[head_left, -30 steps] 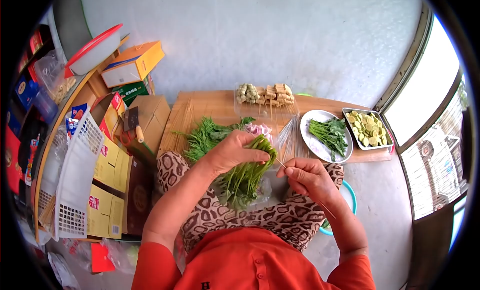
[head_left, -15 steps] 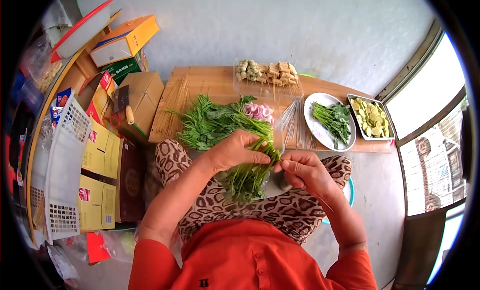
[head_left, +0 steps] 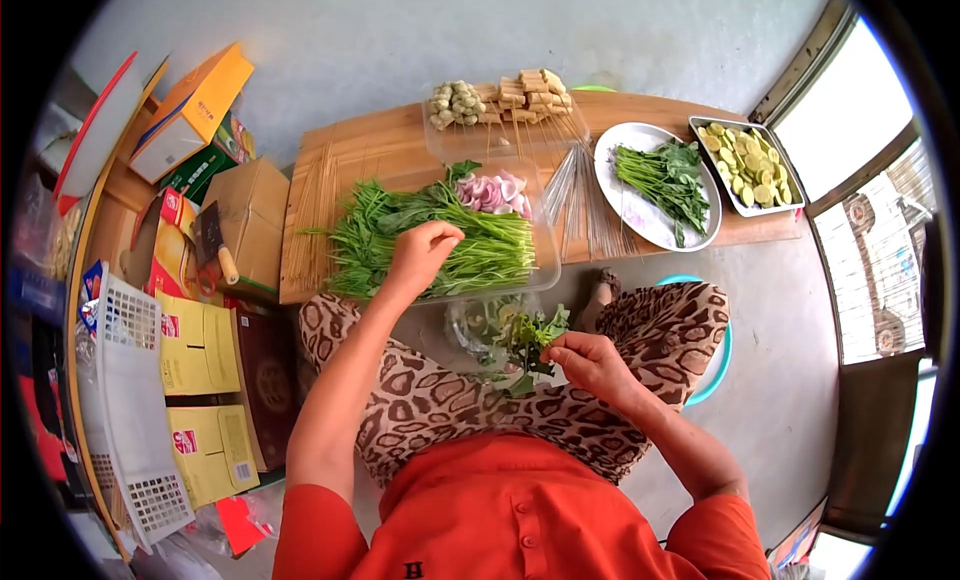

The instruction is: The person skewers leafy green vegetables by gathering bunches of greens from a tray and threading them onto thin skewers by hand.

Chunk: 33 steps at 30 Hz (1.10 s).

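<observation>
My left hand (head_left: 420, 255) hovers over a clear tray (head_left: 545, 278) of long-stemmed leafy greens (head_left: 440, 235). Its fingers are pinched together; whether anything is between them I cannot make out. Pink-purple slices (head_left: 495, 193) lie at the back right of that tray. Low in front of my lap, my right hand (head_left: 592, 365) is closed on a small bunch of leafy greens (head_left: 538, 338), leaves pointing left and up. Any skewer in the bunch is hidden. Below it on the left is a clear plastic bag (head_left: 475, 325) with green bits.
Thin skewers (head_left: 585, 205) lie beside a white oval plate (head_left: 638, 205) of bundled greens. A metal tray (head_left: 740, 170) holds green-yellow slices. Behind, a clear box (head_left: 500, 140) contains skewered food. Cartons and a cleaver (head_left: 210, 235) stand left; a teal-rimmed basin (head_left: 715, 375) is right of my leg.
My left hand has let go of the green bunch and moved up and left over the tray. My right hand has lowered slightly and now holds the bunch alone.
</observation>
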### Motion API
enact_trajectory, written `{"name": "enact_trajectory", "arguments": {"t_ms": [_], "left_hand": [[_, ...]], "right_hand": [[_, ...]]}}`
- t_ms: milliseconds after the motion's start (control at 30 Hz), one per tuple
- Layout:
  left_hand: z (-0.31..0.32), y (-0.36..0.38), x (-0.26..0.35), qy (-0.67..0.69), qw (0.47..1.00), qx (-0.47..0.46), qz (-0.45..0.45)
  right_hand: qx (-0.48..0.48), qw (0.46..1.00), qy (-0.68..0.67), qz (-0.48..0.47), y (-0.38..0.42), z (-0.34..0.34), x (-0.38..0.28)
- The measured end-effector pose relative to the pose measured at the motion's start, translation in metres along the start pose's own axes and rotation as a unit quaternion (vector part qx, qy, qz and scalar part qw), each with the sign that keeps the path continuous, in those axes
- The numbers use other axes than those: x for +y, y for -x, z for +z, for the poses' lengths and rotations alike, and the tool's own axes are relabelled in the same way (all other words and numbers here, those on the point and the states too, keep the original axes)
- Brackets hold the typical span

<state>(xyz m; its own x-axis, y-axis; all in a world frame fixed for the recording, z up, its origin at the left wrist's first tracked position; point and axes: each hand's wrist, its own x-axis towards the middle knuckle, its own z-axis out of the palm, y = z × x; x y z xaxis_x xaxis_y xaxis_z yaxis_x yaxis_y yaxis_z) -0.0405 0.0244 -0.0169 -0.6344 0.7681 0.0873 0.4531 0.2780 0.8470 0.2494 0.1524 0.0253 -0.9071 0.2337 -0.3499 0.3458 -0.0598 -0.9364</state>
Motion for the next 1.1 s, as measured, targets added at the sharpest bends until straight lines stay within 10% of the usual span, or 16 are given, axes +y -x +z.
{"name": "enact_trajectory", "arguments": {"t_ms": [233,1100], "left_hand": [[0.049,-0.049,0.002,-0.289,0.926,0.019,0.242],[0.063,-0.066,0.008,-0.276,0.941,-0.086,0.176]], "right_hand": [[0.02,0.997,-0.075,0.007,-0.015,-0.016,0.024],[0.087,0.989,-0.114,-0.03,-0.022,-0.021,0.029]]}}
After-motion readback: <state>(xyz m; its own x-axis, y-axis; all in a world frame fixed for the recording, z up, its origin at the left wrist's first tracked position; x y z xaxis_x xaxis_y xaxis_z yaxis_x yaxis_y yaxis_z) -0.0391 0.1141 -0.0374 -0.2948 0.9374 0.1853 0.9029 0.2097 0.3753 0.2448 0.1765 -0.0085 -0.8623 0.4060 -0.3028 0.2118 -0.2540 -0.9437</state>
